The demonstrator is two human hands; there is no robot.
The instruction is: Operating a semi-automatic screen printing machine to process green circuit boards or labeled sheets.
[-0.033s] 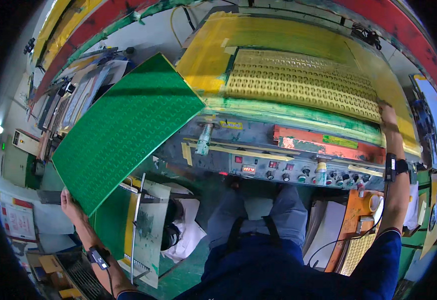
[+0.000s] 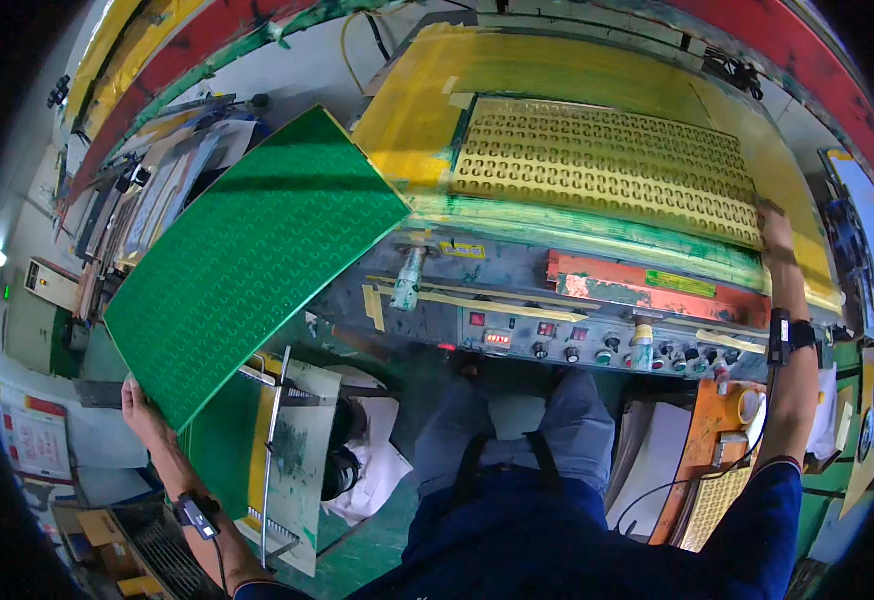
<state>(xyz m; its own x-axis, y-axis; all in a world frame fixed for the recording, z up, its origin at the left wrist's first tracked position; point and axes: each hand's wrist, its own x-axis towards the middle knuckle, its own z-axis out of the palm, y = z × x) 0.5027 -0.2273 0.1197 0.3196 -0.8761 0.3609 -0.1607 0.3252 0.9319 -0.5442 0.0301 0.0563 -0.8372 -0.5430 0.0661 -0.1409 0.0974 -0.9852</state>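
The machine (image 2: 402,135) is filling the upper middle of the view, its yellow-covered top spreading under the work. The green board (image 2: 257,250) is slanting beside it, one corner reaching over the top's near left corner and the far end jutting out past the machine's left side. The gold panel (image 2: 597,170), patterned with rows of small rounded shapes, is spanning the top, its near edge running along the green-stained near edge. Compared with the picture just before, this panel is showing less glare on its far rows, crisper shapes and a plainer far right corner, so it is probably tilting or settling slightly; the green board is looking unmoved, which suggests the handling is now happening at the panel. The left hand (image 2: 145,410) is pinching the green board's lower left edge, its grip closing firmly on that edge. The right hand (image 2: 779,235) is meeting the gold panel's near right corner, but its fingers are blurring, so I cannot tell how far that grip is closing.
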